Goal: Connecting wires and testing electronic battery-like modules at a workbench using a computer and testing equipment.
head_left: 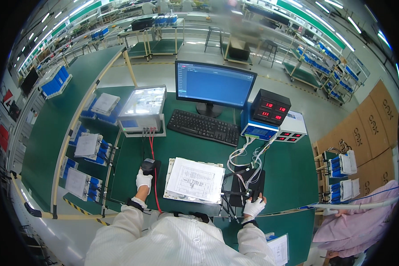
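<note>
My left hand (143, 180), in a white glove with bare fingertips, grips the near side of a black block-shaped connector (151, 166); red and black leads run from it to a silver tester. Farther right, my gloved right hand (254, 207) has its fingers around a small dark connector (255, 194) at the end of a bundle of cables; the fingers partly hide it. Between my hands lies a battery pack (170, 195) with printed sheets (195, 179) on top. Black leads (228, 205) hang along its right side. Under the cables rests a black pad (238, 195).
Behind are a silver tester (142, 108), a keyboard (203, 127), a monitor (214, 84) and a black box with red digits (270, 107) on a blue unit. Battery packs (91, 146) stand on the left. Another person's pink sleeve (359, 221) is at right, near cardboard boxes (361, 137).
</note>
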The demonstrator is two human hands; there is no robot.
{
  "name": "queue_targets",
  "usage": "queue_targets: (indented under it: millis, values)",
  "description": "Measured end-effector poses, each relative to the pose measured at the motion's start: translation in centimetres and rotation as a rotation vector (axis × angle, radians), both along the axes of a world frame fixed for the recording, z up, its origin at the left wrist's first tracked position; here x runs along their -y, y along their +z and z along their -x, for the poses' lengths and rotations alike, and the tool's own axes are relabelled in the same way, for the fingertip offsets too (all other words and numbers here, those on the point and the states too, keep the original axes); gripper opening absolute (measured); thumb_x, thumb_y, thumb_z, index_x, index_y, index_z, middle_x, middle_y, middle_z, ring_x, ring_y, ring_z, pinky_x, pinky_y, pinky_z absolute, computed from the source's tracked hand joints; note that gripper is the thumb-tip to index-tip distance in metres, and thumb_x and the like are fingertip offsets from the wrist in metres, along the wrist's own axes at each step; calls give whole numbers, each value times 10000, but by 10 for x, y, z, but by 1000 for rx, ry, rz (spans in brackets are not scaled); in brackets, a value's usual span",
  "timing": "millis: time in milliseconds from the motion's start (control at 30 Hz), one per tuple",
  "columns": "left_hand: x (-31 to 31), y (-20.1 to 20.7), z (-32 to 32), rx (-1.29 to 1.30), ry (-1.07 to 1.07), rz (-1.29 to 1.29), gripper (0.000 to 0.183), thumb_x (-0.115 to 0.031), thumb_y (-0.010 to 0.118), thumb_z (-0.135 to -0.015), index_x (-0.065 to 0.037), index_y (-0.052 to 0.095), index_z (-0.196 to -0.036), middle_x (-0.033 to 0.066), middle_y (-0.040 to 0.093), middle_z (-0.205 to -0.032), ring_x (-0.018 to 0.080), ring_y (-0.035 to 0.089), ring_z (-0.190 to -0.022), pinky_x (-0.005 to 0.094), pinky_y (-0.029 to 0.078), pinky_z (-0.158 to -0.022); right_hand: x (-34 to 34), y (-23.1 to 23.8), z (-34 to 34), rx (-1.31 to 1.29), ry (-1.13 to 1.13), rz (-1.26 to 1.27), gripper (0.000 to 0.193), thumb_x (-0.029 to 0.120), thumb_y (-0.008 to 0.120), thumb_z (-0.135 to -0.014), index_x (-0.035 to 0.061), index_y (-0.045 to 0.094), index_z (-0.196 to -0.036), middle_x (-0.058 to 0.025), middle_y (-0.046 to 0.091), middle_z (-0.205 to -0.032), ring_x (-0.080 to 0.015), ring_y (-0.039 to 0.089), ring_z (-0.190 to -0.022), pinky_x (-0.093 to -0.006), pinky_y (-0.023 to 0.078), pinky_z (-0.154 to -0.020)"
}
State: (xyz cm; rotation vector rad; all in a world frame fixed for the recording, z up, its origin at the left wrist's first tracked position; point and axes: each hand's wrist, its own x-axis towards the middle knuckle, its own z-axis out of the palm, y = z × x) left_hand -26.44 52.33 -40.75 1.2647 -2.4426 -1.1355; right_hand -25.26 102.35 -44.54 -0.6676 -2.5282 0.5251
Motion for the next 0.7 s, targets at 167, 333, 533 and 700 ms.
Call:
queue_targets:
  millis: [167, 333, 533, 700]
  values:
    - [18, 4, -6, -211, 9, -332, 506, 35, 621, -666, 5, 576, -1169, 97, 660, -1007, 210, 612, -868, 307, 477, -773, 0, 1, 0, -21, -12, -4, 549, 111, 706, -656, 42, 527, -1170, -193, 470, -1186, -374, 474, -1085, -455, 389, -924]
    - [30, 17, -17, -189, -50, -488, 403, 44, 617, -672, 3, 621, -1073, 73, 656, -891, 183, 583, -754, 316, 462, -692, 1, 1, 1, -88, 6, 0, 506, 82, 710, -643, 15, 528, -1109, -193, 479, -1172, -372, 473, -1090, -450, 385, -932]
    - [37, 24, -20, -45, -138, -578, 302, 26, 622, -698, 3, 629, -998, 85, 642, -812, 197, 588, -711, 323, 460, -665, 1, 3, 1, -101, 18, 13, 466, 70, 701, -653, 9, 517, -1076, -201, 486, -1142, -377, 472, -1086, -452, 379, -936]
    - [40, 20, -22, -15, -152, -607, 382, 6, 617, -674, -1, 628, -1055, 91, 650, -848, 197, 594, -727, 329, 467, -660, 1, 2, 1, -84, 5, 8, 501, 84, 715, -646, 30, 516, -1103, -187, 478, -1180, -371, 467, -1101, -450, 376, -935]
